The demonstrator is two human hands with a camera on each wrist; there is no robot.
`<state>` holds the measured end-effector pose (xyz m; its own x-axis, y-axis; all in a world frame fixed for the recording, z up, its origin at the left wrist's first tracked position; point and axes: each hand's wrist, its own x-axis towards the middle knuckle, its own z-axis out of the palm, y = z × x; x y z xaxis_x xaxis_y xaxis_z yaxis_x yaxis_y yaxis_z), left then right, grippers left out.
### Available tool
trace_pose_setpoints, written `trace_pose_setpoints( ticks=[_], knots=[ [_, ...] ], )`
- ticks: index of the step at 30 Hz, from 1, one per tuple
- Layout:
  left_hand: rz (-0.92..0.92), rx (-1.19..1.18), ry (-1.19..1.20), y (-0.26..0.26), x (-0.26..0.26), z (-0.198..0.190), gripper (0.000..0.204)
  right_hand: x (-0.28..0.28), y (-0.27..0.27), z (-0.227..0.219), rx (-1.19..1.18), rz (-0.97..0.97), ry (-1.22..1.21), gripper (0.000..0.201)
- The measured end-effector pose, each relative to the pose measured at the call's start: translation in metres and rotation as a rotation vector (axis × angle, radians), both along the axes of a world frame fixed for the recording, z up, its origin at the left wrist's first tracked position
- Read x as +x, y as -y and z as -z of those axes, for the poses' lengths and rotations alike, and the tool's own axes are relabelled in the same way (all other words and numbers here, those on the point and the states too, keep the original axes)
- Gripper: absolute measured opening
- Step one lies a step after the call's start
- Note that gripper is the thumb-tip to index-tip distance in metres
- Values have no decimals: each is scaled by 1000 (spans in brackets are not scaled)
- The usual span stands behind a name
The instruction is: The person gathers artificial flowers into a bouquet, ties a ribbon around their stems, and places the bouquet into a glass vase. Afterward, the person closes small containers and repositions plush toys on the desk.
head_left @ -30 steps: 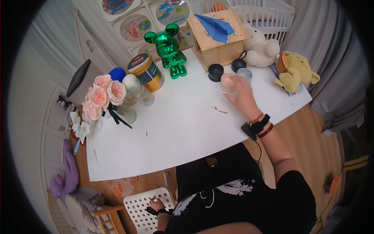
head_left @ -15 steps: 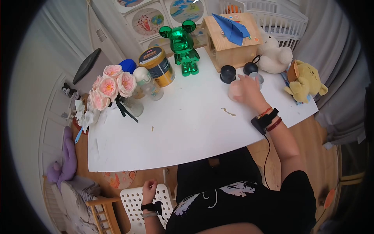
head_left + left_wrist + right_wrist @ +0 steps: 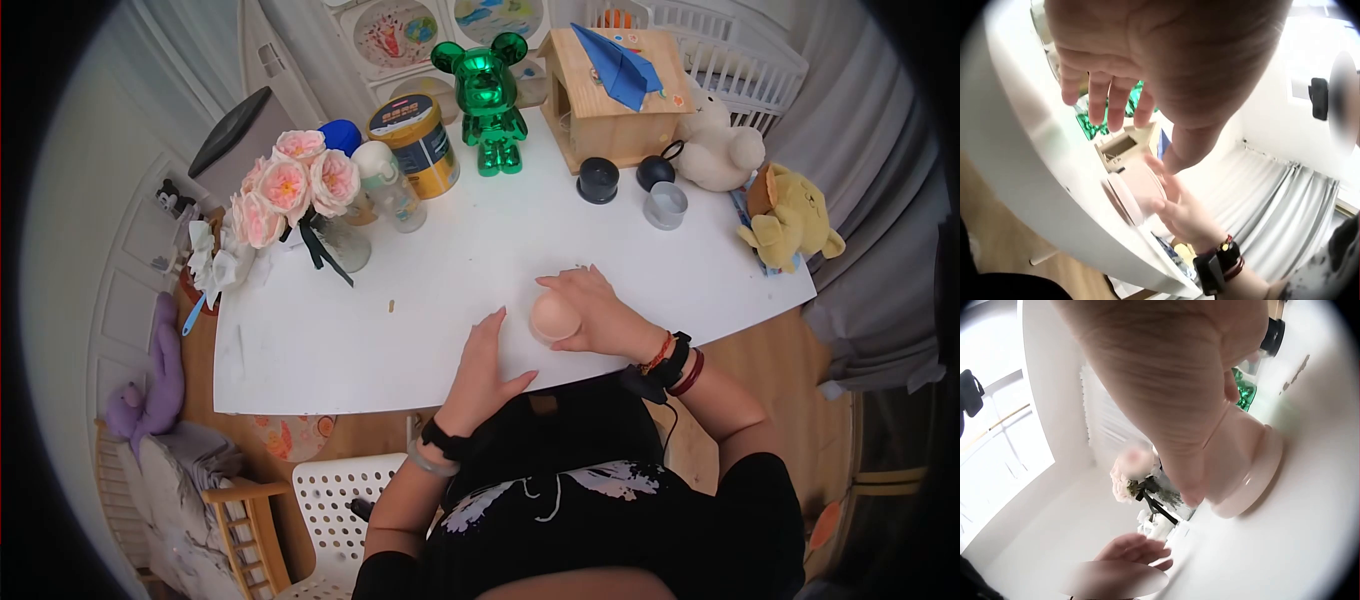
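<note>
My right hand (image 3: 600,312) holds a pale pink, round cup-like container (image 3: 555,315) near the table's front edge, thumb and fingers curled round its side. In the right wrist view the container (image 3: 1241,459) shows a wider ring at the bottom, close over the white tabletop. To its left, my left hand (image 3: 480,370) is apart from it, fingers extended and thumb spread out. The left wrist view shows that palm (image 3: 1166,69) with nothing in it, the container (image 3: 1135,194) beyond.
At the back right of the white table (image 3: 330,340) stand a black container (image 3: 598,180), a black ball-shaped thing (image 3: 656,173), a grey cup (image 3: 665,205) and a wooden house (image 3: 615,125). A green bear figure (image 3: 490,100), yellow-lidded tub (image 3: 413,145), bottle (image 3: 390,185) and flowers (image 3: 290,185) line the back left.
My right hand has brought the pink container from beside the black and grey ones toward the table's front edge. My left hand has risen from beside the chair to over the table.
</note>
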<state>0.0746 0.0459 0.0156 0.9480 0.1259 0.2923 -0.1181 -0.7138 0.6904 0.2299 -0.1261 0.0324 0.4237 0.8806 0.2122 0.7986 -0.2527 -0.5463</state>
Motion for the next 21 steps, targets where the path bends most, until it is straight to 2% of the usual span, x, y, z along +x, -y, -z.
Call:
trace_pose_setpoints(
  ticks=[1,3,5,7,9,11,12,14,15,17,21],
  knots=[
    [1,-5,1,3,8,5,80,-1,1,0,16,-3,4,82],
    [-15,20,-22,6,20,16,96,1,3,-1,29,-6,10,83],
    [-36,-19,-19,11,27,21,98,11,8,-6,131,-113,-23,80],
    [-56,-57,-19,15,32,25,99,31,22,-15,257,23,-57,73],
    [-84,-83,-24,19,37,29,98,62,41,-15,299,358,109,67],
    [-93,-57,-26,22,39,29,97,107,60,-1,277,622,320,72],
    [-102,-29,-25,24,40,28,95,123,67,9,275,621,320,72],
    [-105,-24,-23,26,42,27,94,142,74,22,166,774,326,79],
    [-110,-17,-21,27,43,27,93,147,75,23,164,770,325,79],
    [-113,10,-24,27,43,27,92,150,72,24,142,811,132,82],
    [-122,66,-6,29,42,28,91,149,67,20,121,849,124,78]
  ],
)
